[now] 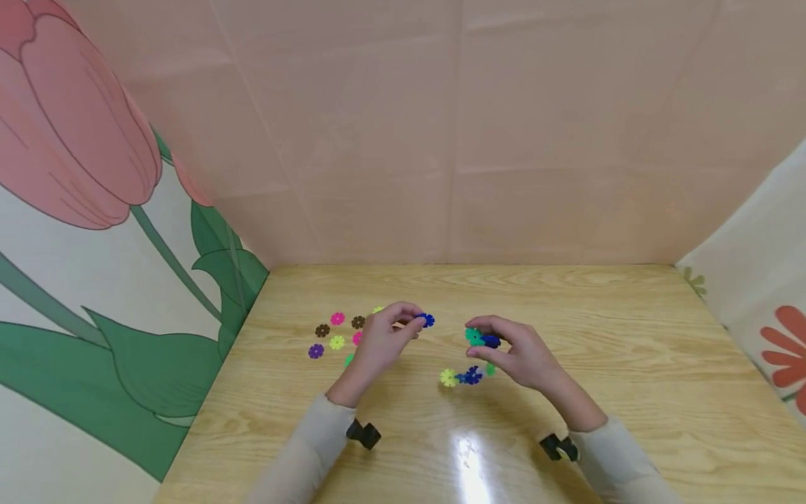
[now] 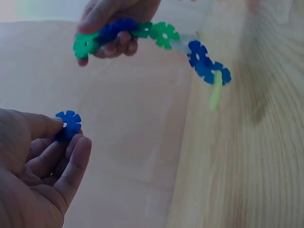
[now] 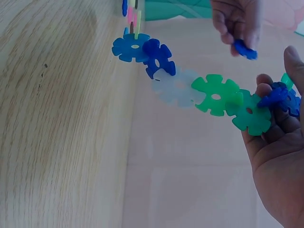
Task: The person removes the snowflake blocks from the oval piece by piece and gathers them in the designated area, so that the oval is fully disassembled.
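Between thumb and fingers, my left hand [image 1: 385, 341] pinches a single blue notched flower disc [image 2: 69, 124]. My right hand [image 1: 518, 350] grips one end of a chain of interlocked flower discs. In the right wrist view the chain runs through a teal disc [image 3: 251, 113], a green disc [image 3: 216, 95], a clear disc [image 3: 178, 88], a dark blue disc [image 3: 159, 58] and a lighter blue disc [image 3: 130, 47]. A yellow disc [image 1: 448, 378] is at its far end. The blue disc in my left hand is apart from the chain. My right fingers partly hide the chain's gripped end.
Loose flower discs lie on the wooden table [image 1: 264, 392] left of and behind my left hand, among them a pink disc [image 1: 337, 318], a brown disc [image 1: 322, 330] and a purple disc [image 1: 316, 351]. A pinkish cloth [image 1: 378, 140] hangs along the table's back edge.
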The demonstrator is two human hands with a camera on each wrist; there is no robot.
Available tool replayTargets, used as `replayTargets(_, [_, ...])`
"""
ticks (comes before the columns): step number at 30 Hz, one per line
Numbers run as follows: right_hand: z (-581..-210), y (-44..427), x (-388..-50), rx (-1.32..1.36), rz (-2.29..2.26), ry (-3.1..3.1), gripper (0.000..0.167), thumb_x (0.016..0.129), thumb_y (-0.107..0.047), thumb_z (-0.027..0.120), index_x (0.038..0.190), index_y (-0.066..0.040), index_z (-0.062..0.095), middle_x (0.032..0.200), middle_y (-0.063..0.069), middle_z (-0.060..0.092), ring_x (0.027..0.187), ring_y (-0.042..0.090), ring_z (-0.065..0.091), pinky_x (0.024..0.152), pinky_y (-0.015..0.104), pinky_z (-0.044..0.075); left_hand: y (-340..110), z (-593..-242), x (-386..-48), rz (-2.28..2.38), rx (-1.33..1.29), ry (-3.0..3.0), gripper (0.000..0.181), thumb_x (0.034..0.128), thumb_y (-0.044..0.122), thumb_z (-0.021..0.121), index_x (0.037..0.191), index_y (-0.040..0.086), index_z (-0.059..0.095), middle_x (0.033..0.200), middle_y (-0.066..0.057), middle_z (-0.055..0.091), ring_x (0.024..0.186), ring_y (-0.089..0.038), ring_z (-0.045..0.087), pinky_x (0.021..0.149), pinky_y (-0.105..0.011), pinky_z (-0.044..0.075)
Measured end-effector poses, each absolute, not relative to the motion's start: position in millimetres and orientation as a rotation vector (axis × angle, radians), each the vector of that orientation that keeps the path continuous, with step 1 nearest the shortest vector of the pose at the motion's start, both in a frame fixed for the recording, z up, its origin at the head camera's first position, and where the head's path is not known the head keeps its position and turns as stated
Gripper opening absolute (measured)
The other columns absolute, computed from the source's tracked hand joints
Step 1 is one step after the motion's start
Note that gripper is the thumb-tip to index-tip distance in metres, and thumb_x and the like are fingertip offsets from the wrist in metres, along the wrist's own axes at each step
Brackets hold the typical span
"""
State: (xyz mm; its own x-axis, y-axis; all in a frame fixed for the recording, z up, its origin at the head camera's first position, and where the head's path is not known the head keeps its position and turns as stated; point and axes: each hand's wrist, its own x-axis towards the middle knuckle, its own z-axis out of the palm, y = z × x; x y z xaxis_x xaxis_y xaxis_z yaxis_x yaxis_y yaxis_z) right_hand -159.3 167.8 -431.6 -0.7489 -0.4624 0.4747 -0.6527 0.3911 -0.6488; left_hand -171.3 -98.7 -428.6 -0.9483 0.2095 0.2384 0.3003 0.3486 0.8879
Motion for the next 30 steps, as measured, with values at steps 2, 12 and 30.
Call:
replayTargets(2, [-431.9, 168.3, -159.6, 0.991, 1.276, -2.434, 0.036, 0.086, -0.008, 0.081, 0.119, -0.011, 0.069, 0.096, -0.008, 0.071, 0.084, 0.004, 0.064, 0.071, 0.026, 0.057, -105.8, -430.8, -172.2, -1.681, -0.431, -2.533, 0.014, 0.0988, 0.023, 0.068, 0.108, 0.013, 0.072, 0.097, -0.001, 0.073, 0.085, -0.023, 0.073, 0.073, -0.028, 0.06])
replayTargets(12, [-432.8, 169.8, -161.2, 1.014, 1.264, -2.404, 0.037, 0.083, -0.006, 0.082, 0.118, -0.009, 0.069, 0.093, -0.01, 0.07, 0.082, 0.003, 0.063, 0.067, 0.025, 0.055, -152.8, -449.9, -174.8, -1.658, -0.18, -2.665, 0.018, 0.0994, 0.017, 0.067, 0.114, 0.008, 0.071, 0.097, -0.005, 0.07, 0.087, -0.019, 0.072, 0.078, -0.039, 0.062])
replayTargets(30, [-434.3, 170.0, -163.2, 1.022, 1.251, -2.406, 0.037, 0.083, -0.006, 0.082, 0.118, -0.008, 0.069, 0.092, -0.011, 0.069, 0.08, 0.003, 0.061, 0.065, 0.023, 0.052, -232.5, -488.2, -171.6, -1.491, 0.182, -2.814, 0.016, 0.0968, 0.009, 0.066, 0.111, 0.003, 0.069, 0.086, -0.007, 0.07, 0.079, -0.021, 0.071, 0.07, -0.034, 0.06])
